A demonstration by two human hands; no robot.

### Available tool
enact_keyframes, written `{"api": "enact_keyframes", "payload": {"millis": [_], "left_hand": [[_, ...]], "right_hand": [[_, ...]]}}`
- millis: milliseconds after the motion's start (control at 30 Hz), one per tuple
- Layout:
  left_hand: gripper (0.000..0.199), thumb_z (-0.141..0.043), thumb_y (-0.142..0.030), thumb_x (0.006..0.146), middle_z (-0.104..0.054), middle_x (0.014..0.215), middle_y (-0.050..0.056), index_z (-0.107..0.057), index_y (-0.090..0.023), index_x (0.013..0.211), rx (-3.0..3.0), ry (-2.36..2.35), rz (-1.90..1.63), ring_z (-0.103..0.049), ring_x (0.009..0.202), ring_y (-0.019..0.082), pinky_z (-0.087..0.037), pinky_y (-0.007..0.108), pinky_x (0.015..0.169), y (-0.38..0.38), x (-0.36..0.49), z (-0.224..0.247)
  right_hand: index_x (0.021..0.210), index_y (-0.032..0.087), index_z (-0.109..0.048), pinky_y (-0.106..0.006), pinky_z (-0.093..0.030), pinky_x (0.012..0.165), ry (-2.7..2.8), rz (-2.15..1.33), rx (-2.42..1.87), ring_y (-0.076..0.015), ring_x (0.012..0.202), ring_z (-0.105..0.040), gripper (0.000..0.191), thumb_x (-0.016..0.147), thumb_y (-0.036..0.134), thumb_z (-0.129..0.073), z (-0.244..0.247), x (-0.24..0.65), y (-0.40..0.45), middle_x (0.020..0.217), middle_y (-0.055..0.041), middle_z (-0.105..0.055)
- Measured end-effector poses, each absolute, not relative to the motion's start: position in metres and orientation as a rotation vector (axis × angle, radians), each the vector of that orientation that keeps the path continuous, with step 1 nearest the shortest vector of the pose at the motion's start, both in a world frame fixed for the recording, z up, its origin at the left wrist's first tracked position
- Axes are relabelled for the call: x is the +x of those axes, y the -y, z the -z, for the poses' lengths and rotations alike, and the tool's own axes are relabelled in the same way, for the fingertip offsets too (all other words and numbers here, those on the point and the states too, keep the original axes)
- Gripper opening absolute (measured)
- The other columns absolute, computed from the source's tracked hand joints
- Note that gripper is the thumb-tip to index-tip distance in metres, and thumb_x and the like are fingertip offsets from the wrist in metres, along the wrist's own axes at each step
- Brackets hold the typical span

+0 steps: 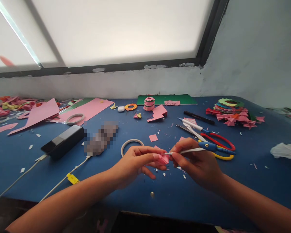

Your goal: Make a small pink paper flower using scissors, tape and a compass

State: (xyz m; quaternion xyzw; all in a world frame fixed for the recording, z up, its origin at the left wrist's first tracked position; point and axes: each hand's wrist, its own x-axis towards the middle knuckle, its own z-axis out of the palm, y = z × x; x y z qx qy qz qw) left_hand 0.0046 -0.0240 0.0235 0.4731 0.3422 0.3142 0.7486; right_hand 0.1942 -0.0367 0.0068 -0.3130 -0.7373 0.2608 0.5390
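My left hand [137, 161] pinches a small folded pink paper piece [163, 158] between thumb and fingers, its lower fingers spread. My right hand [196, 161] grips a slim white leg of what looks like a drawing compass [210, 146], with a blue hinge and a brass-coloured screw. The leg's thin tip touches the pink paper or lies right at it. Behind the right hand lie scissors [224, 141] with red and yellow handles, partly covered by the compass. A white and blue pen [192, 124] rests beside them. A tape roll [123, 147] sits behind the left hand, partly hidden.
A pink paper square [153, 138] and tiny scraps dot the blue table [126, 200]. Scalloped pink rings [149, 104] are stacked at the back. Paper flowers [232, 116] pile up at right. A power bank [63, 140], a cable [60, 183] and pink sheets [87, 110] lie left.
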Motion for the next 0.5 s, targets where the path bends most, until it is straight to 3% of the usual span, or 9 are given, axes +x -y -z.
{"api": "enact_keyframes", "payload": {"millis": [267, 500], "left_hand": [[0.019, -0.066, -0.020, 0.077, -0.071, 0.083, 0.007, -0.071, -0.015, 0.094, 0.949, -0.775, -0.675, -0.068, 0.079, 0.017, -0.053, 0.015, 0.049, 0.0232, 0.0059, -0.0238], [0.015, -0.069, -0.023, 0.075, -0.069, 0.079, 0.005, -0.071, -0.014, 0.087, 0.971, -0.787, -0.695, -0.067, 0.076, 0.015, -0.055, 0.018, 0.051, 0.0222, 0.0055, -0.0215]], "right_hand": [[0.078, 0.023, -0.052, -0.021, -0.051, 0.049, 1.826, -0.344, -0.823, -0.0102, 0.054, -0.059, 0.009, 0.080, 0.015, -0.053, -0.0054, 0.1937, 0.0355, 0.065, 0.0027, -0.060], [0.082, 0.025, -0.049, -0.021, -0.050, 0.047, 1.902, -0.305, -0.772, -0.0113, 0.053, -0.062, 0.014, 0.079, 0.012, -0.052, -0.0054, 0.1921, 0.0378, 0.064, 0.0038, -0.063]]}}
